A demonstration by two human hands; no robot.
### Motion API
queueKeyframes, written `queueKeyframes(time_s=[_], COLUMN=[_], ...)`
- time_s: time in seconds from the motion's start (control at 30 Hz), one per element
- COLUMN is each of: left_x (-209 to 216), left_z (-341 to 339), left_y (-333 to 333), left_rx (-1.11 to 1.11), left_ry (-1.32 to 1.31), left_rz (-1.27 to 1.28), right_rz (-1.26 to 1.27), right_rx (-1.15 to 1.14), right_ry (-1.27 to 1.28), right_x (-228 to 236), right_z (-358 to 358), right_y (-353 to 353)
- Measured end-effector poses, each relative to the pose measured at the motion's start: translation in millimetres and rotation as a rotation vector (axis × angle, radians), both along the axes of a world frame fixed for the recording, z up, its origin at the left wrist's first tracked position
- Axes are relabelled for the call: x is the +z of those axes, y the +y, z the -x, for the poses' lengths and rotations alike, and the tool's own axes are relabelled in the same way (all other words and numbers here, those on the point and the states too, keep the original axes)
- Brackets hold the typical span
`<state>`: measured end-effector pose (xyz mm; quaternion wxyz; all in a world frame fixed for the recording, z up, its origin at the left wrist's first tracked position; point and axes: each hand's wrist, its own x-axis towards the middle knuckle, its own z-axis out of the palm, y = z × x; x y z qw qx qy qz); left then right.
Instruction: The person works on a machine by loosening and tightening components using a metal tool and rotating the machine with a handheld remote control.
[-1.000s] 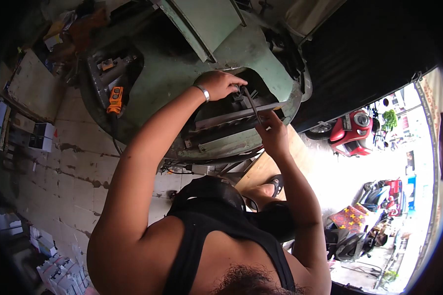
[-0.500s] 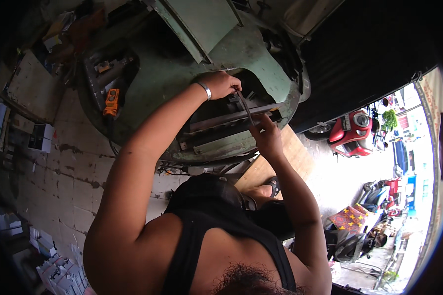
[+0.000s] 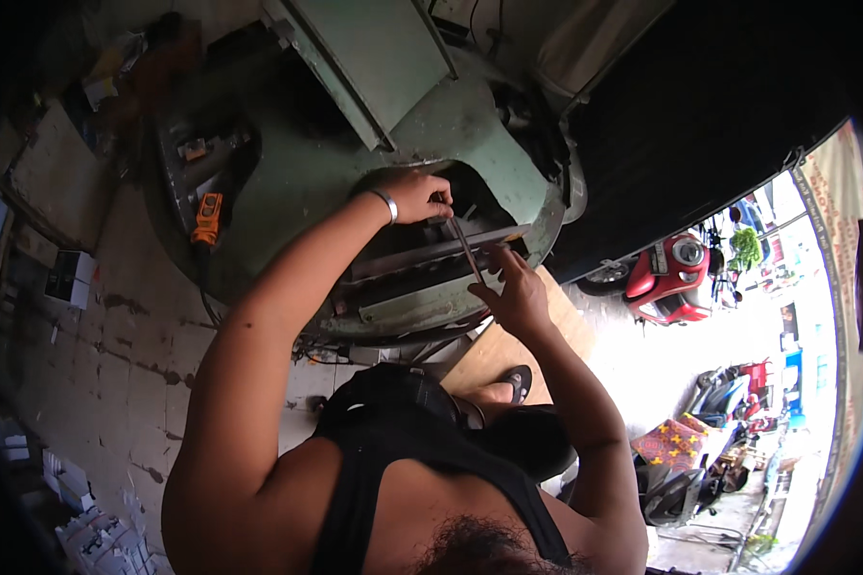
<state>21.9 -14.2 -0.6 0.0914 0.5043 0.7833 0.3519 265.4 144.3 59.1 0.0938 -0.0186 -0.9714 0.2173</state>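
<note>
A thin metal rod (image 3: 466, 246) slants across the opening in the green machine (image 3: 355, 158). My left hand (image 3: 420, 198), with a silver band at its wrist, is closed around the rod's far end. My right hand (image 3: 520, 295) is at the near end, its thumb and fingers apart, the thumb tip at the rod; any firm grip there does not show. Under the rod, a long metal bar (image 3: 422, 252) crosses the opening. Whatever lies deeper inside is dark and partly hidden by my left hand.
An orange push-button control (image 3: 207, 218) hangs at the machine's left side. Above the opening juts a green metal panel (image 3: 379, 62). A wooden board (image 3: 568, 331) lies by my foot. White boxes (image 3: 105, 546) are at lower left; a red motorbike (image 3: 669, 278) stands outside right.
My right hand has loosened, its fingers spreading, and sits lower along the rod. My left hand still holds the far end. The whole view has shifted slightly.
</note>
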Motion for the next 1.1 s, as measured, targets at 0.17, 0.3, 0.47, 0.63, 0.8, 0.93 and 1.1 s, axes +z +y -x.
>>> queueKeyframes(time_s=[0.17,0.3,0.47,0.63,0.8,0.93,1.1], left_x=[-10,3,11,0,-1,-4,4], left_z=[2,9,5,14,1,4,-12], left_y=[3,0,16,10,12,33,34], left_rx=[-0.019,-0.002,0.024,0.047,0.104,0.192,0.283], left_ry=[-0.075,-0.044,-0.038,-0.001,-0.011,0.128,0.068], left_rz=[-0.044,0.011,0.012,0.016,-0.058,-0.046,0.006], right_rz=[0.187,0.361,-0.081,-0.018,-0.289,-0.461,-0.248], right_rx=[0.631,1.184,0.950,1.198,1.103,0.842,0.727], right_ry=[-0.224,-0.303,-0.533,-0.481,-0.457,-0.334,0.016], right_x=[24,26,-34,-13,-34,-2,20], right_z=[20,14,35,20,20,40,28], right_y=[-66,-148,-5,-65,6,90,49])
